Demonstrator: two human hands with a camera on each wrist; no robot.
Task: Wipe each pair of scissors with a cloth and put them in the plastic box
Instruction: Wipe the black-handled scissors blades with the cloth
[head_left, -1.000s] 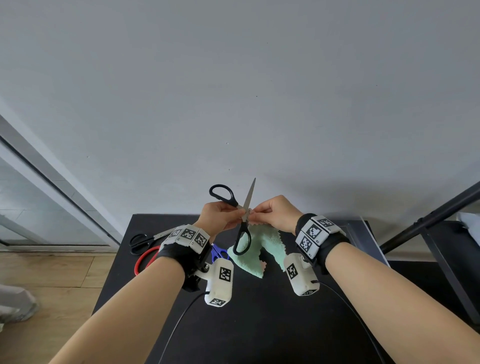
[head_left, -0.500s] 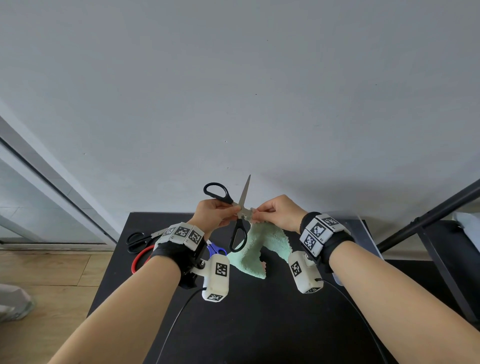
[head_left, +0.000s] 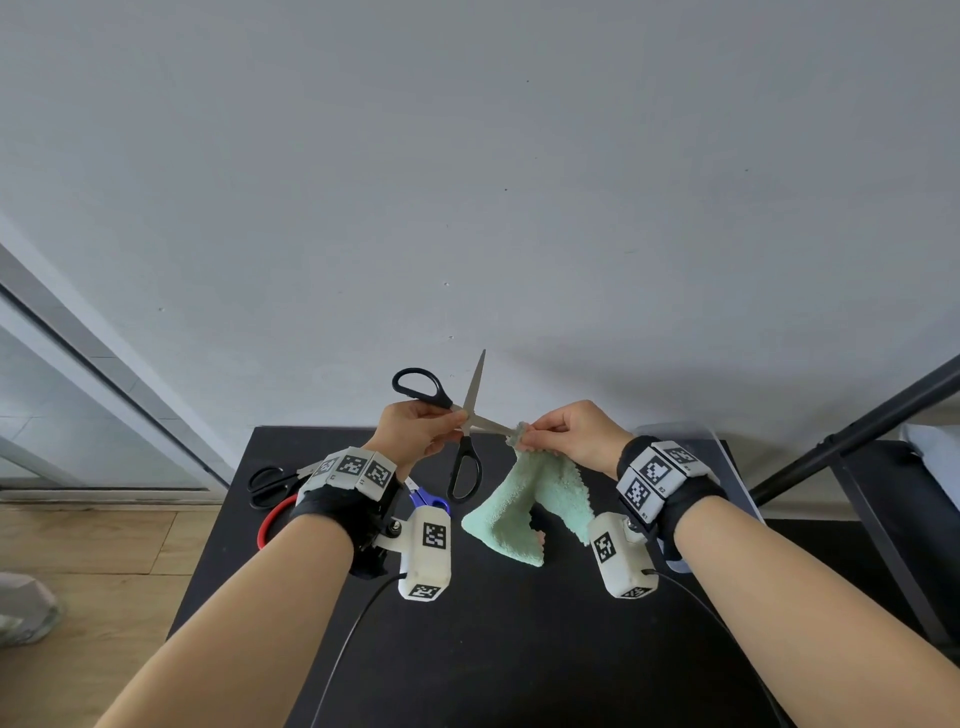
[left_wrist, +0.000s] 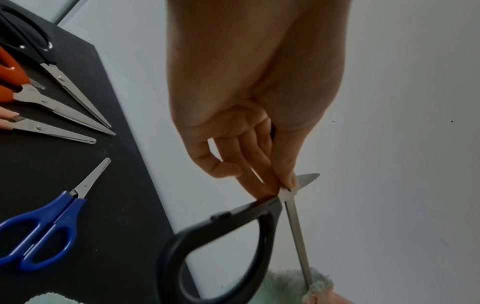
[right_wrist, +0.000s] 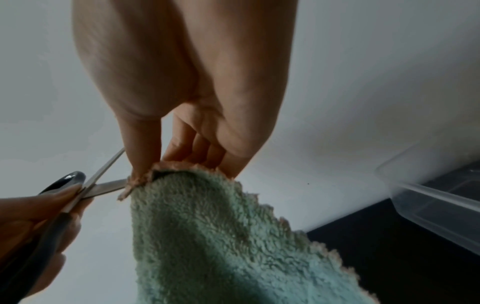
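Black table: spare scissors left; left hand fingers pinch black scissors, right hand fingers pinch cloth.

My left hand has 4 pairs of scissors fanned on the black table below it at the far left, blocking that side. The near middle of the table lies bare under my wrists. At the far right the plastic box stands open-topped, with bare table between it and the hanging cloth.
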